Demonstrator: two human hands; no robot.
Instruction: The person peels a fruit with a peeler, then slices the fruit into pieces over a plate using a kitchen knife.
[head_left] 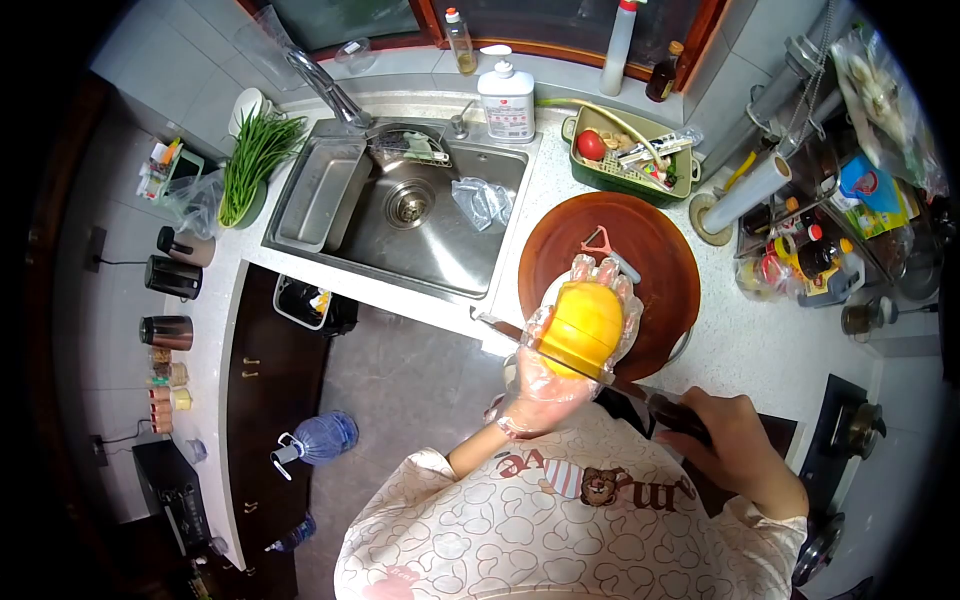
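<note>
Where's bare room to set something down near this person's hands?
White countertop between the round brown board and dark, capped bottles is bare; so is the board's right side. It's crowded around the left hand holding yellow oval fruit and inside the green rectangular basket.

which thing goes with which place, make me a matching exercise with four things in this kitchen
1. yellow fruit
2. peeler
3. tomato
4. knife

A. in the green basket
B. gripped by the right hand
C. held in the gloved left hand
D. on the round brown board

Pairs: 1-C, 2-D, 3-A, 4-B
</note>
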